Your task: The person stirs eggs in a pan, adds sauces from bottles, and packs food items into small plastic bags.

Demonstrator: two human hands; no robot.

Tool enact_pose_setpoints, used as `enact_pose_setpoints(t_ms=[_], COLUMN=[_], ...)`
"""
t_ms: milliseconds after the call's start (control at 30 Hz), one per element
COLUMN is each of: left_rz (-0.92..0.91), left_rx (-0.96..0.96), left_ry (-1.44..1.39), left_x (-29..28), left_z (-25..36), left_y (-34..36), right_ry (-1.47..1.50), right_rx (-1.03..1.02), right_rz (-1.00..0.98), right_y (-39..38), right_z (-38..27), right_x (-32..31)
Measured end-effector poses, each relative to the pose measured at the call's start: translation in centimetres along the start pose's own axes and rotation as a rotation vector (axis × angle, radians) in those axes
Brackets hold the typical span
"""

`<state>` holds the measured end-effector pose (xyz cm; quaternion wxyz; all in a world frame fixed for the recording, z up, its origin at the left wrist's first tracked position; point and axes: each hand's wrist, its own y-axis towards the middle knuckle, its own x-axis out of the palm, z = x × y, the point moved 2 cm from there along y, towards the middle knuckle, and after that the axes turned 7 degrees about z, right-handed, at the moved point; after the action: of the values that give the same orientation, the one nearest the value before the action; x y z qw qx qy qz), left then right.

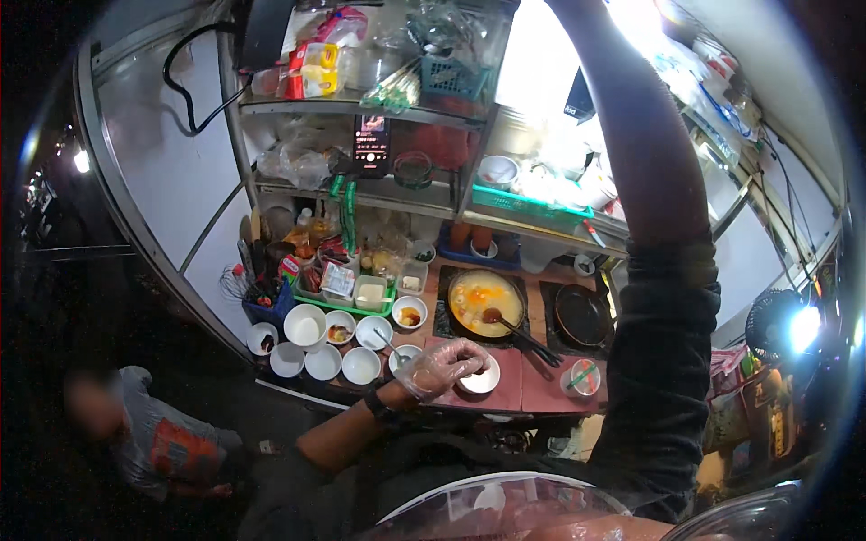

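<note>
Head camera: small lettering glows on a propped-up phone (371,149), labelled red-and-yellow packs (314,72) sit higher up, and the left hand (440,370), in clear plastic, curls its fingers over a white bowl (483,379) on a reddish mat (511,380). Whether they grip anything, I can't tell; the right hand is out of view.

Metal-edged shelves (307,108) are set above the tabletop (537,287); a pale wall (153,180) is framed in metal; a lamp (802,332) is lit at right.
</note>
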<state>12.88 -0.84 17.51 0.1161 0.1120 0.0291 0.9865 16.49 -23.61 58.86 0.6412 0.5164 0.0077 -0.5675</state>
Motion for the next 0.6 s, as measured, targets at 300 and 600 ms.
enact_pose_setpoints(t_ms=[300, 600], left_rz=[-0.071, 0.007], left_rx=[-0.025, 0.157], left_ry=[0.049, 0.183], left_x=[-2.3, -4.6], left_z=[0.9, 4.7], left_y=[-0.6, -1.5], right_ry=[-0.068, -0.125], right_rx=[-0.005, -0.151], right_rz=[-0.025, 0.198], right_y=[-2.0, -10.9], right_z=[-0.5, -6.7], right_x=[-0.3, -7.6])
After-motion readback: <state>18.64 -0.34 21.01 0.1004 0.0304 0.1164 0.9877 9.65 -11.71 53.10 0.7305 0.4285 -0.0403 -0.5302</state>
